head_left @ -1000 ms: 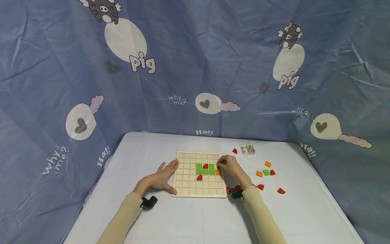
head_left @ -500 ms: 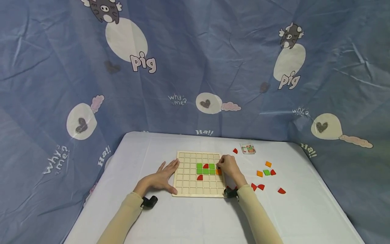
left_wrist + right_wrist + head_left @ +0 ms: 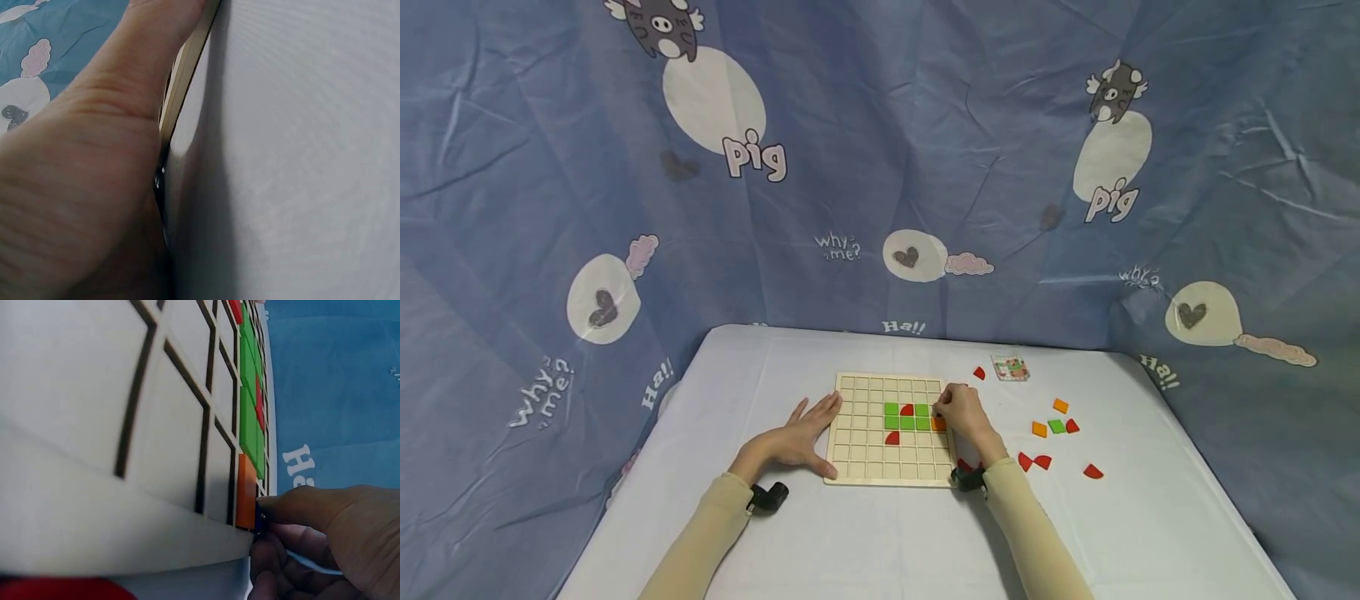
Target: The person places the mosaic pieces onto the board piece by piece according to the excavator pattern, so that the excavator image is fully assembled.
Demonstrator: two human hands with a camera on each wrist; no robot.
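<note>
A pale wooden grid board lies on the table. Set in its cells are several green square tiles, red quarter-circle pieces and an orange square tile near the right edge. My left hand is spread along the board's left side, fingertips at the upper edge and thumb at the lower corner. At the right edge, my right hand pinches a small dark blue piece between thumb and finger, right beside the orange tile. The fingers cover most of the blue piece.
Right of the board lie loose pieces: orange squares, a green one and several red quarter circles. A small printed picture card lies farther back. Blue printed cloth hangs behind the white table.
My right wrist and forearm have swung slightly left, while the fingertips stay at the same place on the board's right edge. The left hand holds its position.
</note>
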